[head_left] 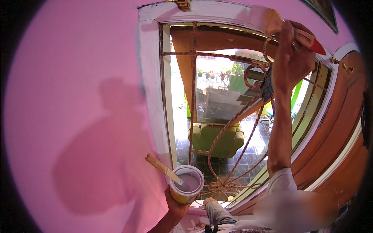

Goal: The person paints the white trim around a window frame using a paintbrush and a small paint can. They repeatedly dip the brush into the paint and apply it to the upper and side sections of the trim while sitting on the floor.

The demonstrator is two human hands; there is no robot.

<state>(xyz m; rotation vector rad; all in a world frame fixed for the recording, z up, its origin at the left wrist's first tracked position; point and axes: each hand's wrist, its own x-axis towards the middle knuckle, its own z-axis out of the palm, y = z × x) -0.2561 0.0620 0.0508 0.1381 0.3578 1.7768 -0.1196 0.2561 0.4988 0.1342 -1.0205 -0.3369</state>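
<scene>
Head view: right hand (297,56) raised high, arm (281,130) stretched, gripping paintbrush (309,40); left hand (178,206) low, clasping paint can (182,197).

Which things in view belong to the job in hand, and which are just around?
In the job:
- brush, in the right hand, its bristles blurred
- paint can, in the left hand
- wooden stick, standing in the can
- window frame, beside the brush

Just around:
- green armchair
- potted plants
- brown door

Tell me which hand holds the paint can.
The left hand, low in view, grips the paint can; the right hand, up high, holds a paintbrush.
</scene>
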